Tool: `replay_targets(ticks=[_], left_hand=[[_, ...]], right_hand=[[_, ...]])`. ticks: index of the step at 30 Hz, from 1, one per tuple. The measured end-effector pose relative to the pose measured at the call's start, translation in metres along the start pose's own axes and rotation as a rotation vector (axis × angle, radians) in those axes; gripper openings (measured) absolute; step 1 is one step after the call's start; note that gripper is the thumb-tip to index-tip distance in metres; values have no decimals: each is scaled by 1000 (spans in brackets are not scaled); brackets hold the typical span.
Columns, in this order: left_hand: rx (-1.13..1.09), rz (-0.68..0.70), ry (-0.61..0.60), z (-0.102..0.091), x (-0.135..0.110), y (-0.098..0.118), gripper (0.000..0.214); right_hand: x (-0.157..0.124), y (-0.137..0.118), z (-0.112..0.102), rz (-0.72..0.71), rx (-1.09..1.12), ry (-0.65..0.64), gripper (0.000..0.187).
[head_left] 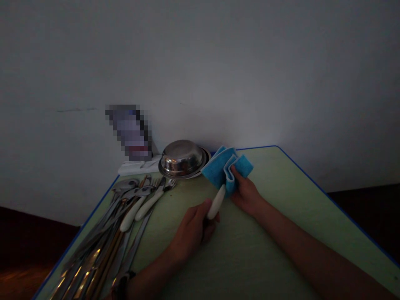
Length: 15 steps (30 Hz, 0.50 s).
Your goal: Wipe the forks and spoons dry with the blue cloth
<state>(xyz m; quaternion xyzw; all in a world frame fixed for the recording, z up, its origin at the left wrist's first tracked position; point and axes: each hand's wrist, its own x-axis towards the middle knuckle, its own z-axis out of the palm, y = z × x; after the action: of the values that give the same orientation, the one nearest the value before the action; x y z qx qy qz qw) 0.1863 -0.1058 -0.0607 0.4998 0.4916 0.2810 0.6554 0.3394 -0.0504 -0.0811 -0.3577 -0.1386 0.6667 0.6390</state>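
My left hand [196, 223] is closed around the white handle of a utensil [216, 203], which points up and away to the right. The far end of that utensil is hidden in a folded blue cloth [215, 168], so its kind does not show. Pinched around the cloth is my right hand [246, 193], with the thumb on top of the folds. Both hands are above the middle of the green table. To their left lies a pile of cutlery [125, 208], with spoons, forks and white-handled pieces among it.
An upturned metal bowl [183, 158] rests near the wall at the table's back edge. Left of it, a pixelated upright object [131, 133] leans above a white item [137, 166]. The green table [265, 166] has a blue rim.
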Motion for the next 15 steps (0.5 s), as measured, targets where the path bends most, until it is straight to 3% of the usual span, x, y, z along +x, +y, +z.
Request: replay_targets(ticks=[6,15], left_hand=[[43,78,-29,3,-1,1,42],[341,133,-71,4,-4,3,32]], right_hand=[[-3,-1,-1,39,-19,-71,16],[-8,-2,0,103,-22,-174,17]])
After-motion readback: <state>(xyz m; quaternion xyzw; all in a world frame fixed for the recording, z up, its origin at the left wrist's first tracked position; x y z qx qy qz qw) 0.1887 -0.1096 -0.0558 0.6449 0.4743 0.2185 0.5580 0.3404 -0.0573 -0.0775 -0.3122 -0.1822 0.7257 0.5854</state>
